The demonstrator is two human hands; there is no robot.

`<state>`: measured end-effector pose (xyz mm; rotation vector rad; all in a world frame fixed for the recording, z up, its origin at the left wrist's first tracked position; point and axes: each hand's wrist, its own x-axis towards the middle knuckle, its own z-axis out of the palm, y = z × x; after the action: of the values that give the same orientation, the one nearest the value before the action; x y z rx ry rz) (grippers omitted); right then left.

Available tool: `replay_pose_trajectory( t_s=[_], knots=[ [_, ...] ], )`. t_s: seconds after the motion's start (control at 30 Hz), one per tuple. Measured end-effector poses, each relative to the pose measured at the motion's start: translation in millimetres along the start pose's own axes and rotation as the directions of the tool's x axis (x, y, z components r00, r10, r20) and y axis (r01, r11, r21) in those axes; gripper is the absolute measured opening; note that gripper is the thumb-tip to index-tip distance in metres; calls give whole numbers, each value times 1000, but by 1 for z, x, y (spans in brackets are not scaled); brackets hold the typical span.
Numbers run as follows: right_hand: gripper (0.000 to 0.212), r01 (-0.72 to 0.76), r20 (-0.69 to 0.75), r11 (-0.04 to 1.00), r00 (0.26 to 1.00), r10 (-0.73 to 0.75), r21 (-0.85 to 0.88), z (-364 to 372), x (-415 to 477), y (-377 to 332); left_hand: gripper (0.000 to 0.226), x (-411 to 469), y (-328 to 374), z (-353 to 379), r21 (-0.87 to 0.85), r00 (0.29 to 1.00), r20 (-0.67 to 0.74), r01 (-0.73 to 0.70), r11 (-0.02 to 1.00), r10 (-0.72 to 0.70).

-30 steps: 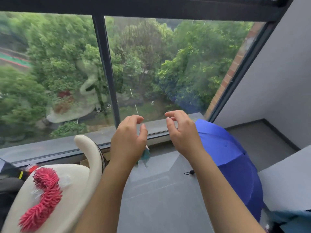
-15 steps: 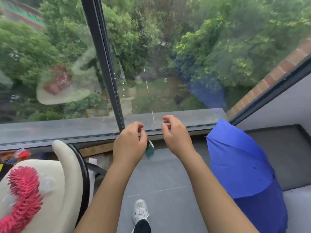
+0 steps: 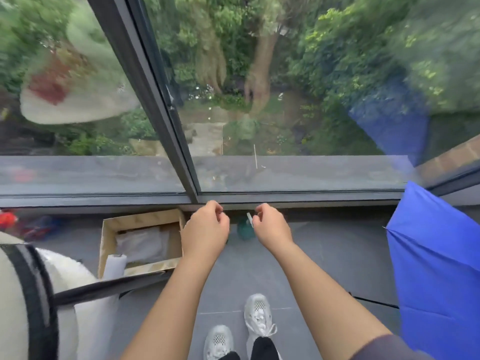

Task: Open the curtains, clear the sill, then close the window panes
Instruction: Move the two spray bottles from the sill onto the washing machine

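Right hand (image 3: pixel 272 229) pinches a white tab (image 3: pixel 249 219) at the fingertips; left hand (image 3: pixel 205 229) curled, contents unclear to me. Both hover at the near edge of the sill (image 3: pixel 324 201), beneath the window panes (image 3: pixel 298 100). Blue umbrella (image 3: pixel 436 255) by the right end, cardboard box (image 3: pixel 141 219) below the left half, teal object (image 3: pixel 245 232) dangling between my hands.

Grey tiled floor (image 3: pixel 324 268), lit by soft daylight. Big window (image 3: pixel 298 113) with dark frame, one slanted mullion (image 3: pixel 148 120), glass showing blurry reflections. Outside: trees (image 3: pixel 350 61), grey outer ledge (image 3: pixel 311 172), strip of brick wall (image 3: pixel 459 154) at right. Open cardboard box (image 3: pixel 107 245) on floor under window, blue umbrella (image 3: pixel 436 268) open at right, cream padded thing (image 3: pixel 11 307) with black strap at left
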<state>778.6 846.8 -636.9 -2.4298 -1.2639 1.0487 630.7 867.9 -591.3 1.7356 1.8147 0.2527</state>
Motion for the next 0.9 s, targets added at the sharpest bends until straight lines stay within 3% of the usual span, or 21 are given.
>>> replay_pose_trajectory(
  t_s=[0.17,0.37,0.73,0.9],
  knots=[
    [30,-29,66,997,997,33,-66,68,56,51,18,39,-49,85,80,990,99,93,993,-100],
    [31,-54,65,995,996,60,-89,118,120,97,20,89,-99,174,208,979,147,106,972,-138],
    [42,-56,96,992,993,67,-114,181,197,143,42,140,-166,284,254,974,181,84,963,-133],
    [28,-99,98,988,989,111,-121,194,217,151,61,167,-168,308,288,980,192,-14,958,-43]
  ],
)
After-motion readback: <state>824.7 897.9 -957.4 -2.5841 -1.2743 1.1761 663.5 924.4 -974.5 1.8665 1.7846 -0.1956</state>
